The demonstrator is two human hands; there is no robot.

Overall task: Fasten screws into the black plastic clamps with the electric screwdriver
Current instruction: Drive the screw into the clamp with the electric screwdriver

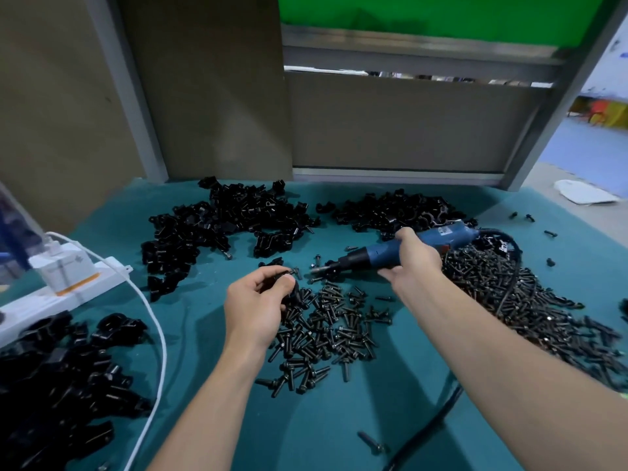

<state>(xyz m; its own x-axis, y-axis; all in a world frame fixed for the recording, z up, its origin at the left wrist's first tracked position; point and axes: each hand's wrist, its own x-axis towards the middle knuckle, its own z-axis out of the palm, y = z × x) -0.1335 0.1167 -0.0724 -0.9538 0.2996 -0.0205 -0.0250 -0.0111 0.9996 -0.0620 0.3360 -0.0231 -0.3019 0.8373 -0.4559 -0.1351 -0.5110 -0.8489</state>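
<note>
your left hand has its grip pinched round one black clamp, just above the loose screws in the middle of the desk. your right hand has its grip wrapped round the electric screwdriver, bit aimed left at the clamp, not touching yet i think. so this one's not driven. big clamp heaps sit far and near left. can't tell which are done, but loads of screws left.

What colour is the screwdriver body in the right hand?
The electric screwdriver is blue with a black nose; head view.
</note>
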